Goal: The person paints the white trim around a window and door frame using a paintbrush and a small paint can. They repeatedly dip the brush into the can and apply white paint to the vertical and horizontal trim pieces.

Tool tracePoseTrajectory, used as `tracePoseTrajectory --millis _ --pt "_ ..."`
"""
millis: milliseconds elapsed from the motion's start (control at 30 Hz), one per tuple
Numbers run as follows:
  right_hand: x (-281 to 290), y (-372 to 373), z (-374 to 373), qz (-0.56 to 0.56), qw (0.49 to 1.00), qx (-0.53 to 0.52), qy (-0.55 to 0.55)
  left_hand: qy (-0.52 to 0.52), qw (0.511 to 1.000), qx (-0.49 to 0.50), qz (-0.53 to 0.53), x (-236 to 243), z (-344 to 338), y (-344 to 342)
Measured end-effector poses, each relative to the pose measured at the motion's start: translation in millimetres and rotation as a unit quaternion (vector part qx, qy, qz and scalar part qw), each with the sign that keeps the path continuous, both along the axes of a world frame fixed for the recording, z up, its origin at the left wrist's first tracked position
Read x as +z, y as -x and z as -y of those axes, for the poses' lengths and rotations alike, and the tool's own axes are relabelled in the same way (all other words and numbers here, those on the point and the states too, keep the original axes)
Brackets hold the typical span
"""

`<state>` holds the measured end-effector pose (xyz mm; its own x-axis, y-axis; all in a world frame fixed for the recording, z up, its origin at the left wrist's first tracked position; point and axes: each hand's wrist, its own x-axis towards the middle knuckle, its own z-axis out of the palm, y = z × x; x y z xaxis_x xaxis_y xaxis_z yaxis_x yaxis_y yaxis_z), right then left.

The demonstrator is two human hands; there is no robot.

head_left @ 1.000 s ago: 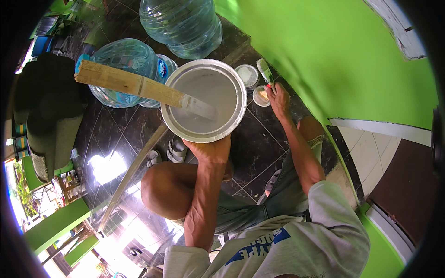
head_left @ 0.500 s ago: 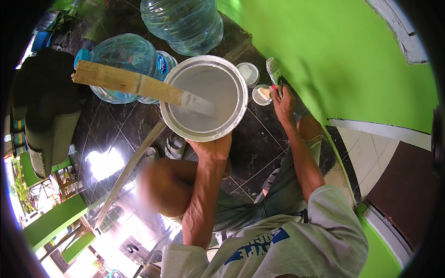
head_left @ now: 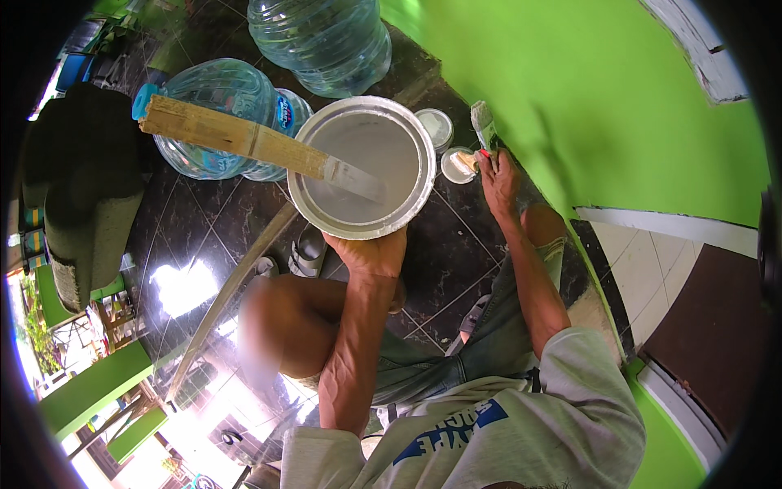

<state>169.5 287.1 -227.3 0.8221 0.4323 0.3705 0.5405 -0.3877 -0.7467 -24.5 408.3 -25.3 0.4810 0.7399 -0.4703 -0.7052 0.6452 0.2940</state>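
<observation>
My left hand (head_left: 371, 254) supports a round metal paint can (head_left: 298, 191) from its near side and underneath, with the fingers hidden behind the can. A pale, whitish layer covers its inside. A flat wooden stick (head_left: 232, 136) leans out of the can toward the left, its lower end coated white. At the right, my right hand (head_left: 499, 181) is closed around the handle of a paintbrush (head_left: 482, 121), whose whitish bristles point up beside the green wall. Just left of that hand is a small round tub (head_left: 450, 169) with something white and tan over it.
Another small round container (head_left: 436, 126) stands right of the can. Large clear water bottles (head_left: 218, 77) lie and stand beyond it on the dark tiled floor (head_left: 456, 236). The green wall (head_left: 562, 98) rises close on the right. A long wooden strip (head_left: 232, 285) lies left.
My left hand has shifted the can slightly up and to the right, and the wooden stick has moved with it. My right hand and the paintbrush have barely moved.
</observation>
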Motion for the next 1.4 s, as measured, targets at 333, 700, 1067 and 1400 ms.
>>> tracePoseTrajectory --millis 333,700,1067,1400 --pt "-4.5 1.4 2.5 0.002 1.0 0.014 0.013 0.001 1.0 -0.006 0.007 0.4 0.8 -0.7" --pt "2.5 4.4 0.4 0.021 0.999 0.007 0.038 -0.01 1.0 -0.009 -0.007 -2.0 1.4 0.1" --pt "-14.9 -0.6 5.6 -0.045 0.998 -0.046 0.017 -0.014 1.0 -0.018 0.016 -3.2 2.7 0.2" --pt "9.8 4.9 23.8 -0.137 0.981 -0.132 -0.046 -0.024 0.997 -0.049 0.049 -2.8 7.8 2.1"
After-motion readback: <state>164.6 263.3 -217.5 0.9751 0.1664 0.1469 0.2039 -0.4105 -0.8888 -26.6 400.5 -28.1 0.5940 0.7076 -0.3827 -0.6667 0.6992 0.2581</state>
